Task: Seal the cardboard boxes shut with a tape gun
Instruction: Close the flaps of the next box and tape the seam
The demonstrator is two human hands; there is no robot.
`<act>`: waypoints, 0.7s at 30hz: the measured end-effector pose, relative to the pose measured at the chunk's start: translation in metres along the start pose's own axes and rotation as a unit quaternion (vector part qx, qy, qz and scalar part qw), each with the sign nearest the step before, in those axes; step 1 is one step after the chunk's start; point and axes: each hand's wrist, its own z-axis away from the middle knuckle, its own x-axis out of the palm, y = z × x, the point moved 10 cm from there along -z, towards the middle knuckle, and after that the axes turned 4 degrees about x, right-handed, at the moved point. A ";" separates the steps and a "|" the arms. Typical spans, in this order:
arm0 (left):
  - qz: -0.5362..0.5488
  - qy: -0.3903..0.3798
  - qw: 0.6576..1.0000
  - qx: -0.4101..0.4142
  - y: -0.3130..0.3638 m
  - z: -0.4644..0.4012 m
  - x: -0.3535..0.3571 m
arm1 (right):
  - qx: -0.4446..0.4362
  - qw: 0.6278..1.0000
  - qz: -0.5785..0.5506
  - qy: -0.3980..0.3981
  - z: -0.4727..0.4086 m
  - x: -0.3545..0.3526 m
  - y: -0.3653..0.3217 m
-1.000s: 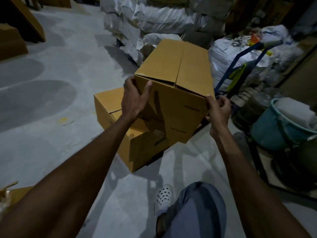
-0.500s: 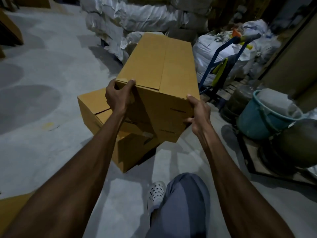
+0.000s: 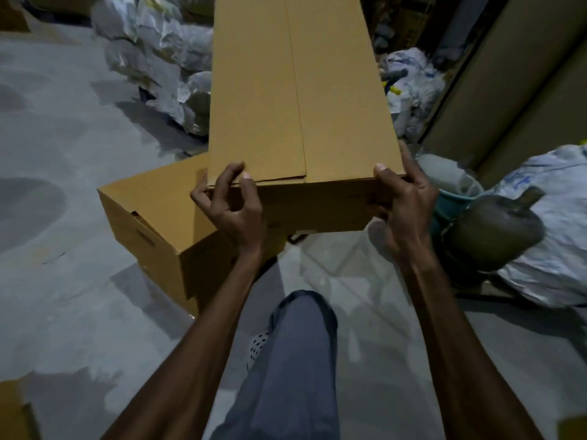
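A tall brown cardboard box (image 3: 295, 90) is lifted in front of me, its top flaps closed with the seam running away from me. My left hand (image 3: 233, 211) grips its near left corner, fingers curled over the top edge. My right hand (image 3: 401, 204) grips the near right corner, thumb on top. A second cardboard box (image 3: 155, 214) sits on the floor below and to the left, partly hidden by the held box. No tape gun shows.
Stuffed white sacks (image 3: 158, 58) are piled at the back left and right (image 3: 556, 236). A teal bucket (image 3: 448, 204) and a dark round vessel (image 3: 495, 230) stand at the right. My knee (image 3: 295, 360) is below. Another box corner (image 3: 12, 411) lies at bottom left.
The held box has come up and closer to me, now level with its top facing up. Both hands shifted from its sides to the near top corners.
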 end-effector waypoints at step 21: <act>0.024 -0.340 0.940 0.016 0.051 0.253 0.126 | -0.011 0.940 0.040 0.338 0.146 -0.309 0.060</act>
